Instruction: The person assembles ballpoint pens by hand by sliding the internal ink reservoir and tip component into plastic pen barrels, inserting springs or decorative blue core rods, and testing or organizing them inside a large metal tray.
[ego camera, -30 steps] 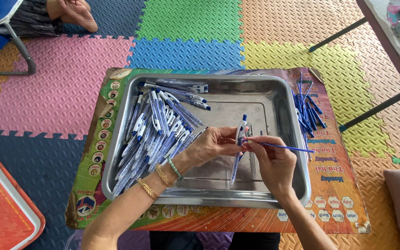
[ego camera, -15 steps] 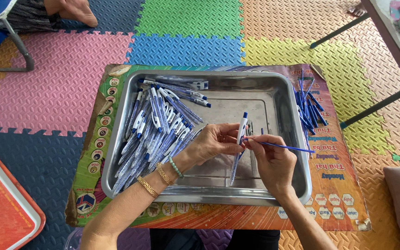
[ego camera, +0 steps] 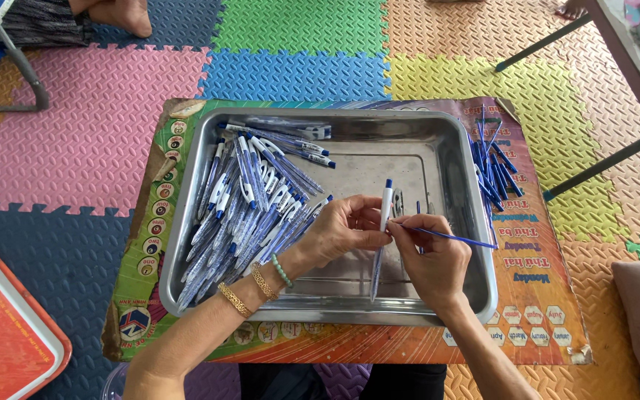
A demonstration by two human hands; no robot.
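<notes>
Over the steel tray [ego camera: 453,159], a little toward its 5 o'clock part, the left hand [ego camera: 342,231] is closed around a white pen barrel [ego camera: 384,215] with a blue tip, fingers and thumb clamped on its upper half so the pen stands nearly on a 12-to-6 line, blue end at 12 and the clear lower end pointing down at 6 toward the tray's near wall. The right hand [ego camera: 435,259] sits just at 4 o'clock of that grip, thumb and forefinger pinched together on a thin blue refill [ego camera: 453,238]; the refill runs out from the pinch toward 3 o'clock, and its inner end meets the barrel right where the two hands come together, though whether it is inside the barrel cannot be told. At 9 to 10 o'clock of the hands a heap of finished pens [ego camera: 250,200] fills the tray's left half, close beside the left wrist, which wears bracelets [ego camera: 261,285]. Outside the tray's right wall, at about 2 o'clock, a bundle of loose blue refills [ego camera: 492,172] lies on the printed poster mat [ego camera: 535,289]. An orange tray [ego camera: 5,333] shows at 8 o'clock on the foam floor tiles [ego camera: 298,44].
</notes>
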